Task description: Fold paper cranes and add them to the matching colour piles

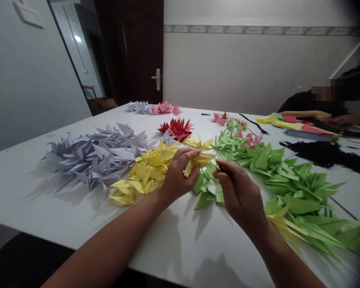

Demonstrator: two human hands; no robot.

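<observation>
My left hand (182,172) pinches a folded yellow paper piece (202,159) with pointed tips, above the table's middle. Close by on the right, my right hand (238,190) is closed on a small dark object (220,168), mostly hidden by the fingers. Folded yellow paper pieces (148,166) lie in a heap beside my left hand. Beyond them to the left spreads a large heap of pale lilac pieces (99,156). Green folded pieces (297,180) curve around my right hand, with a yellow one (285,226) near my right wrist.
Red pieces (178,129) and pink pieces (163,108) sit farther back on the white table (63,216). Black strands (327,154) lie at the right. A person in dark clothing (301,100) leans over coloured paper sheets (303,125) at the back right.
</observation>
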